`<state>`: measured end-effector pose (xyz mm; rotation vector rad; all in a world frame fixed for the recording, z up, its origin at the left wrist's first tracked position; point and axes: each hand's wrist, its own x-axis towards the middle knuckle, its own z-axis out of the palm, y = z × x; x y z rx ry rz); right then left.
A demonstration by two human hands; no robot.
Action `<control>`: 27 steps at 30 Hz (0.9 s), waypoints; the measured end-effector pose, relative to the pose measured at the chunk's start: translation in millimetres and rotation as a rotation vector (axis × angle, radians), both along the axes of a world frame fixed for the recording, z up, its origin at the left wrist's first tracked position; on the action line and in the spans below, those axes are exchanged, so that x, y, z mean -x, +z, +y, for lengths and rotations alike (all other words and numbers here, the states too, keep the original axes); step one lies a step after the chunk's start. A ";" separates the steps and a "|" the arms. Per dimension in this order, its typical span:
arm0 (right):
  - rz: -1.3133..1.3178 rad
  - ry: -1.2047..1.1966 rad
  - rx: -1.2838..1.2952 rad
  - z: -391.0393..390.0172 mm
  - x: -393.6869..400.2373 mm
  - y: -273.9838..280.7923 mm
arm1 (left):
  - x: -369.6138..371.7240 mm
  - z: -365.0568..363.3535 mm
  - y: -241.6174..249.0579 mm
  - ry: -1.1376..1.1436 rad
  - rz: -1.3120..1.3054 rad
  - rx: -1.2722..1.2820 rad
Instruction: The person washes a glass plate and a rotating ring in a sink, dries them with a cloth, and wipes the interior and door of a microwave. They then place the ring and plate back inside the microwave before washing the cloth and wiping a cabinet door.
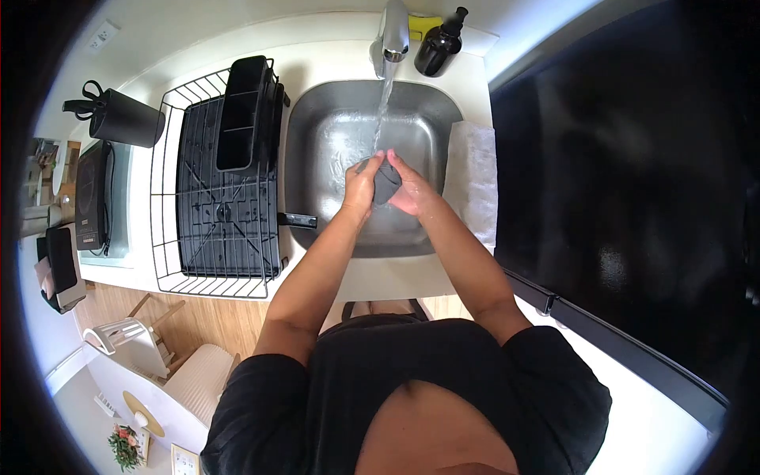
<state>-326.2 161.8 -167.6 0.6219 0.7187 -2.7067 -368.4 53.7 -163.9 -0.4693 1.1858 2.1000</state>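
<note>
A dark grey item, perhaps a cloth or sponge, (385,185) is held between both hands over the metal sink (317,119). My left hand (361,187) is closed on its left side, thumb pointing up. On the other side, my right hand (411,188) presses against it, with the palm partly showing. Water (383,111) runs from the chrome faucet (394,36) down to the fingertips and the top of the grey item. Both hands look wet.
Left of the sink stands a black wire dish rack (214,275) with a black divided holder (241,111). A dark pump bottle (438,49) stands behind the sink, right of the faucet. A white towel (473,178) lies along the sink's right edge.
</note>
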 end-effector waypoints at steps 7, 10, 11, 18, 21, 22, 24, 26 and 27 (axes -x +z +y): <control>0.191 0.548 0.018 26.7 3.3 6.7 | 22.9 -3.2 36.8 -0.605 0.494 0.048; 0.155 0.457 -0.108 15.8 0.9 28.1 | 31.9 -5.0 48.6 -0.658 0.502 0.088; 0.145 0.651 -0.001 20.5 10.7 16.1 | 32.5 -3.9 48.1 -0.637 0.470 0.050; -0.050 0.600 -0.091 -3.6 1.6 2.2 | 32.4 -6.4 11.2 -0.612 0.532 0.152; -0.060 0.614 -0.170 -14.3 -1.3 -1.3 | 29.5 -8.5 3.6 -0.645 0.483 0.196; -0.105 0.580 -0.244 -20.2 -2.9 -1.3 | 26.7 -8.9 1.5 -0.654 0.523 0.310; -0.151 0.542 -0.317 -27.8 -6.7 -1.8 | 22.5 -9.7 -11.0 -0.665 0.563 0.423; -0.143 0.552 -0.389 -31.9 -10.6 -8.2 | 19.4 -13.0 -32.8 -0.601 0.692 0.627; -0.144 0.549 -0.388 -37.0 -12.9 -18.7 | 17.3 -14.7 -37.3 -0.604 0.691 0.627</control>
